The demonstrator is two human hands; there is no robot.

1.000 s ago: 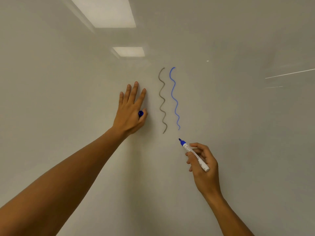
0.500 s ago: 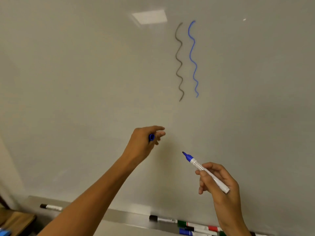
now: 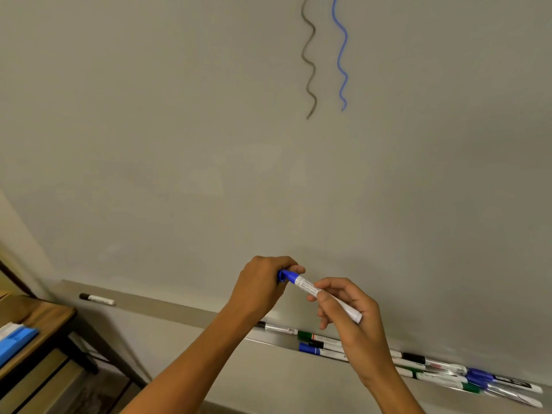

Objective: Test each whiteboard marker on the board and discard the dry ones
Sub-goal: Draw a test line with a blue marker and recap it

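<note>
My right hand [image 3: 349, 321] grips the white barrel of a blue whiteboard marker [image 3: 310, 287] low in front of the whiteboard [image 3: 179, 144]. My left hand [image 3: 263, 286] holds the blue cap [image 3: 285, 275], which sits over the marker's tip end. High on the board are a grey wavy line [image 3: 309, 58] and, to its right, a blue wavy line [image 3: 342, 52]. Several more markers [image 3: 433, 369], black, green and blue capped, lie in the board's tray [image 3: 185, 312] below my hands. A lone black-capped marker [image 3: 96, 298] lies at the tray's left end.
A wooden table [image 3: 35, 321] with dark legs stands at the lower left, with a blue and white object [image 3: 15, 342] on it. The wall below the tray is plain grey.
The view dropped from the wavy lines to the tray. Both hands came down and together; the blue cap in my left hand now meets the marker's tip, which was bare before.
</note>
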